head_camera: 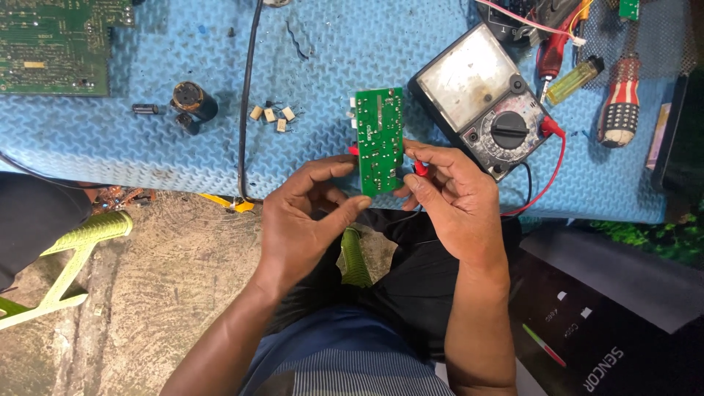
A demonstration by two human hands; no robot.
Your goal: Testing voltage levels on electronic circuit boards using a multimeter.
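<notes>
A small green circuit board (379,138) stands on edge over the front of the blue foam mat (323,51). My left hand (304,220) pinches its lower end between thumb and fingers. My right hand (451,198) touches the board's right side and holds a red probe tip (421,168) against it. A red lead (551,165) runs from there to the analog multimeter (480,95) lying just right of the board.
On the mat lie a larger green circuit board (55,45), a black capacitor (194,103), several small beige parts (273,115), a black cable (246,103), a yellow lighter (574,79) and screwdrivers (620,95). A black box (616,308) sits at lower right.
</notes>
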